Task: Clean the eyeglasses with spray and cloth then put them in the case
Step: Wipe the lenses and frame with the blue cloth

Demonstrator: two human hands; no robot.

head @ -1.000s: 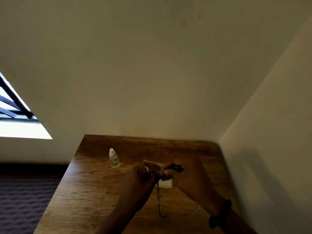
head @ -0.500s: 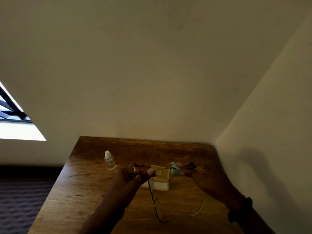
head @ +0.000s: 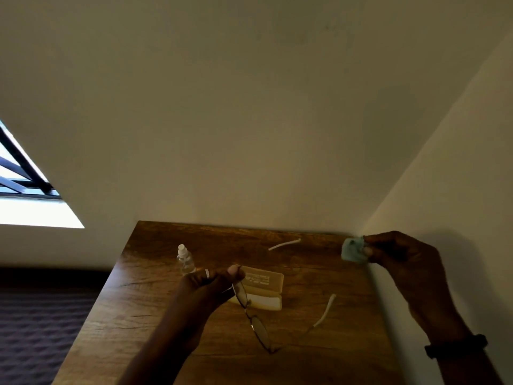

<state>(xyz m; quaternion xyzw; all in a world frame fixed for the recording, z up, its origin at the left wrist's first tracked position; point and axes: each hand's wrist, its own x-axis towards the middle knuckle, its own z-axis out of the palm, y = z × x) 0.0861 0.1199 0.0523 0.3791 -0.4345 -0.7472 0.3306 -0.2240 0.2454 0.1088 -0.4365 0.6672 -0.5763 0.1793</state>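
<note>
The left hand (head: 208, 284) pinches the eyeglasses (head: 258, 327) by one end of the frame, and they hang tilted over the middle of the wooden table (head: 155, 315) with their temples spread. The cream case (head: 265, 290) lies open just beneath them. The right hand (head: 399, 257), held up at the table's far right corner, grips a bunched pale green cloth (head: 353, 250). The clear spray bottle (head: 185, 261) stands upright toward the far left edge.

The left hand (head: 209, 286) is hovering mid-frame with fingers curled, pinching the eyeglasses (head: 259, 330) by one end. The right hand (head: 402, 257) is stretching far out to the right, fingertips apparently pinching a crumpled cloth (head: 353, 252), a dark wristband (head: 455, 345) circling its wrist.
</note>
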